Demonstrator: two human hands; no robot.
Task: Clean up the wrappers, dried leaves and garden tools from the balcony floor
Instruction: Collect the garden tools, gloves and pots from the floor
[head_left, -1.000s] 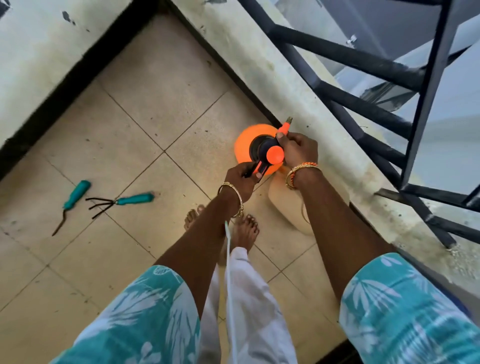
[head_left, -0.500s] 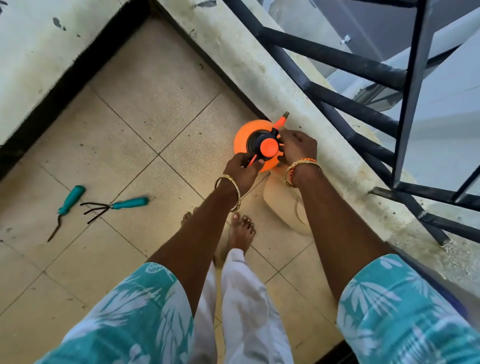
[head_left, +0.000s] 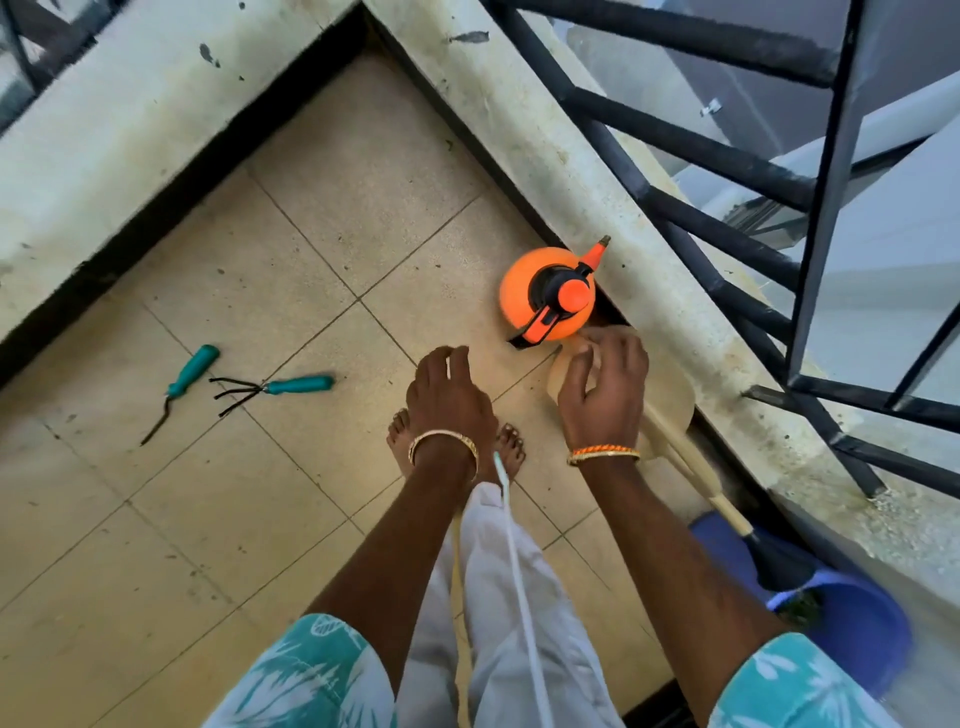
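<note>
Both hands now pulling back off orange sprayer (head_left: 545, 293), standing by ledge at frame centre-right. Left hand (head_left: 449, 397) and right hand (head_left: 605, 395) hovering loose-fingered, empty. Teal-handled rake (head_left: 275, 387) and weeder (head_left: 179, 387) lying mid-left on floor (head_left: 363, 171), awaiting pickup next.

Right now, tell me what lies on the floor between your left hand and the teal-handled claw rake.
Nothing: in the head view, only bare tile with grout lines separates the left hand from the claw rake.
</note>
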